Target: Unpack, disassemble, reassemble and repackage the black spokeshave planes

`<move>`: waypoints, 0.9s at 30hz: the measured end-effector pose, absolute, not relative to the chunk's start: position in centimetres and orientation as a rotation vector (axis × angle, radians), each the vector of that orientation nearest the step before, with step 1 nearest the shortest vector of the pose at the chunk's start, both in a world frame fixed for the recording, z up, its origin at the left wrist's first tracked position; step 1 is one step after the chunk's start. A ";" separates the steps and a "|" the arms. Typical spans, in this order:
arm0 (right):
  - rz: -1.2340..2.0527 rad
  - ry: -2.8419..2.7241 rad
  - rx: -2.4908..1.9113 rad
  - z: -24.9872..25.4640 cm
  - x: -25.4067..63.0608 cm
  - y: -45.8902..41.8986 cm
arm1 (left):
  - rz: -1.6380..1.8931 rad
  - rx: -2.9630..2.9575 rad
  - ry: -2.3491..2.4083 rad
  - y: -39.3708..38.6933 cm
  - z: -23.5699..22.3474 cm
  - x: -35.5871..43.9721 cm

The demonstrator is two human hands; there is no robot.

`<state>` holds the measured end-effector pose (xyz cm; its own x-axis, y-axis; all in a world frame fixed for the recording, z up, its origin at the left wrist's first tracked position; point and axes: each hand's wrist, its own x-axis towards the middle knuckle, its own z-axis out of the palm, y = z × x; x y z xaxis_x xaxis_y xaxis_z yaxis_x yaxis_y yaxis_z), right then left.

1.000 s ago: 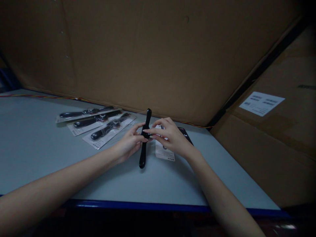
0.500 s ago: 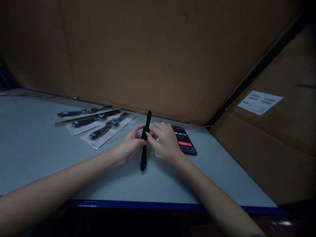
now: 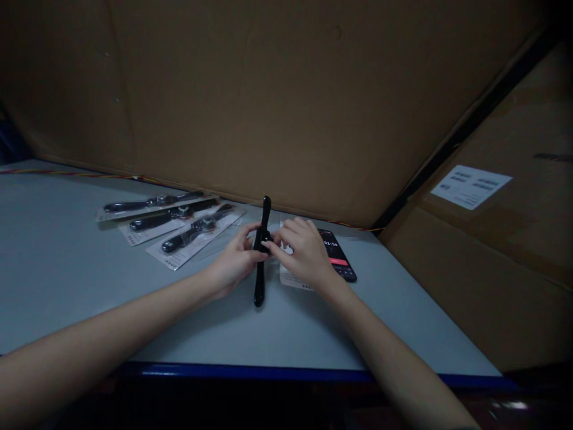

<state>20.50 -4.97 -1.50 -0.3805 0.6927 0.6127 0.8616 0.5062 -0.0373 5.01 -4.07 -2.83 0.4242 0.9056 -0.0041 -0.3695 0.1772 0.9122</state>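
Observation:
A black spokeshave (image 3: 259, 289), with a long handle at each end, is held on end, slightly tilted, above the table. My left hand (image 3: 233, 263) grips its middle from the left, thumb in front and fingers behind. From the right, my right hand (image 3: 305, 253) has its thumb and fingers closed at the small knobs by the blade area. The fingers partly hide that middle part, so I cannot tell which knob is touched.
Several spokeshaves in clear packs on white cards (image 3: 181, 254) lie fanned out at the left. Right of my hands are a phone (image 3: 345, 270) showing a timer and a printed card (image 3: 293, 280). A cardboard wall (image 3: 250, 119) closes the back; thin wires (image 3: 89, 175) run along it.
The spokeshave has shifted slightly left and up in my left hand. My right hand has turned a little at its middle, uncovering more of the printed card.

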 end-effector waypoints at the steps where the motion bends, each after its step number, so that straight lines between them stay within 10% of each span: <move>1: -0.386 -2.156 -1.282 -1.7 20.1 -5.0 | 1.006 1.040 0.653 -4.1 -2.9 5.0; 8: 0.091 -2.011 -1.103 -1.5 19.8 -5.2 | 1.036 1.057 0.636 -3.9 -3.1 5.0; 27: -0.226 -2.120 -1.068 -1.2 21.6 -4.8 | 1.029 1.019 0.483 -3.5 -3.0 4.6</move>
<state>21.63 -4.82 -1.23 -0.3807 0.6228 0.6835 0.7528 0.6380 -0.1621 4.59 -3.49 -3.03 0.4701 0.8752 0.1144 -0.4717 0.1395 0.8706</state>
